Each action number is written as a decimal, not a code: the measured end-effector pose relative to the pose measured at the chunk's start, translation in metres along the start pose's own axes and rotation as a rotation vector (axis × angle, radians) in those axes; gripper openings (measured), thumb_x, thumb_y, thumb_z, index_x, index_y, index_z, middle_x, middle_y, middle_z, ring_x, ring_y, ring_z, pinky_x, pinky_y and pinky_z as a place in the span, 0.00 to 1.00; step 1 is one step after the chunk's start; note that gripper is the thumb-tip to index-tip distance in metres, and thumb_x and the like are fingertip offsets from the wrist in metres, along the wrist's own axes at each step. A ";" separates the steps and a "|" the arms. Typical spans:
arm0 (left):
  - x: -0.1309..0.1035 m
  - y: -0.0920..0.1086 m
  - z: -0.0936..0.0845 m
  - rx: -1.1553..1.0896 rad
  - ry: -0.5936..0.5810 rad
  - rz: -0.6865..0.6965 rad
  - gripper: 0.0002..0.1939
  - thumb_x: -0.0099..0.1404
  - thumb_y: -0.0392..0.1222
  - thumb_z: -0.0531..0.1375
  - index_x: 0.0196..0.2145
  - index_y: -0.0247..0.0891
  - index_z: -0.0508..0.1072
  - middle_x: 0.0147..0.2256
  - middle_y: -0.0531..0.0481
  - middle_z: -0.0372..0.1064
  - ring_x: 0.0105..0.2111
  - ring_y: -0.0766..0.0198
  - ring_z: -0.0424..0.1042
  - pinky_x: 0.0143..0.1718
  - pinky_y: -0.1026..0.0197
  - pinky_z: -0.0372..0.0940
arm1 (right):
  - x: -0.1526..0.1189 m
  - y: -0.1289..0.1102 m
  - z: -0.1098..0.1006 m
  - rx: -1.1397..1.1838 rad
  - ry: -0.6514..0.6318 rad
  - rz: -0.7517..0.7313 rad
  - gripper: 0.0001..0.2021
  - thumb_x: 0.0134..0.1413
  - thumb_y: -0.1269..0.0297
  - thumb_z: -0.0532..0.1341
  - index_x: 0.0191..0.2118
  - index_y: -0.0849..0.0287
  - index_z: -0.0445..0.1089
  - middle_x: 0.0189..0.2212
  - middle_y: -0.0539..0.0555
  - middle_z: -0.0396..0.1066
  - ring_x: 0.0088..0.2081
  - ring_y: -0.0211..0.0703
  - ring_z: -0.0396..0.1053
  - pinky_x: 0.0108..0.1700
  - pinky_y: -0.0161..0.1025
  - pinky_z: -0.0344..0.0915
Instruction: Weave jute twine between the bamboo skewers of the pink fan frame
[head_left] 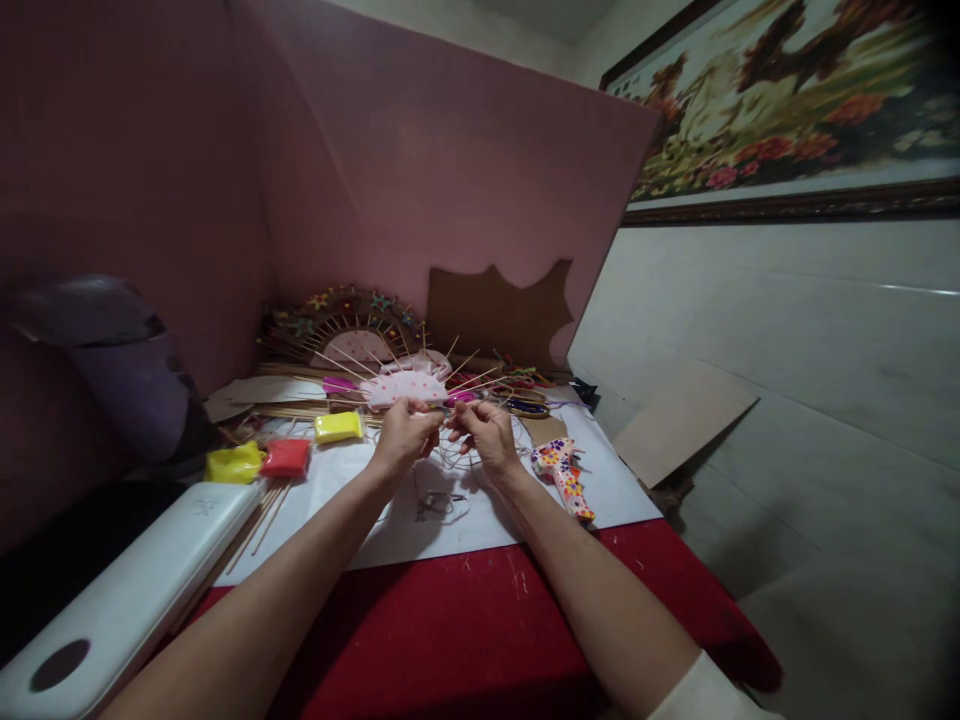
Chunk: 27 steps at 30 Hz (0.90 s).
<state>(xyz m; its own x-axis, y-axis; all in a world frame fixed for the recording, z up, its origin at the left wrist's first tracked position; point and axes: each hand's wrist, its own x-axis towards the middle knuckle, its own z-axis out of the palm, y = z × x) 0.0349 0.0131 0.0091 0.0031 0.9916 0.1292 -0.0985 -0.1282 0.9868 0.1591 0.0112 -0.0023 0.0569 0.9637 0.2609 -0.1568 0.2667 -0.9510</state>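
Observation:
My left hand [407, 436] and my right hand [486, 436] are close together over the white sheet [341, 530], fingers pinched. What lies between the fingertips is too small to make out. Just beyond them is a pink dotted half-round piece [405, 388] with thin wooden sticks fanning out from it. Loose thin cord [442, 458] lies in loops under and behind the hands. Closer to me on the sheet rests a small tangle of cord [441, 507]. A flower-patterned glue gun [564, 478] lies to the right of my right hand.
Yellow [339, 428] and red [286, 458] clay packets lie left, beside a white oblong device [135, 600]. A finished-looking stick fan [349, 325] and cut brown cardboard [499, 312] stand against the pink panel [450, 170]. A purple container [127, 370] stands far left.

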 end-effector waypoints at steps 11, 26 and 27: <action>-0.004 0.004 -0.003 0.020 -0.285 -0.054 0.14 0.51 0.46 0.60 0.17 0.35 0.64 0.11 0.56 0.57 0.10 0.76 0.49 0.13 0.69 0.40 | 0.003 0.000 -0.003 0.007 0.064 -0.041 0.19 0.39 0.48 0.64 0.24 0.62 0.66 0.18 0.47 0.65 0.16 0.29 0.59 0.12 0.26 0.54; -0.001 0.002 -0.005 -0.095 -0.283 -0.031 0.15 0.46 0.46 0.66 0.21 0.33 0.66 0.14 0.58 0.56 0.14 0.76 0.52 0.16 0.69 0.41 | 0.005 0.001 -0.004 -0.005 0.080 -0.047 0.20 0.38 0.47 0.64 0.24 0.61 0.65 0.17 0.46 0.65 0.15 0.29 0.59 0.11 0.26 0.53; -0.001 0.002 -0.004 -0.115 -0.279 -0.031 0.16 0.47 0.48 0.65 0.20 0.33 0.65 0.14 0.58 0.55 0.13 0.76 0.51 0.16 0.69 0.41 | 0.005 0.001 -0.004 0.003 0.087 -0.042 0.20 0.38 0.47 0.64 0.24 0.61 0.65 0.17 0.46 0.65 0.15 0.29 0.59 0.11 0.26 0.53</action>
<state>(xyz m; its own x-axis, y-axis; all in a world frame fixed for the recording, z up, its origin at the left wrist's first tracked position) 0.0303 0.0122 0.0104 0.2799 0.9503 0.1366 -0.2057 -0.0796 0.9754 0.1633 0.0164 -0.0031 0.1490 0.9470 0.2846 -0.1552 0.3066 -0.9391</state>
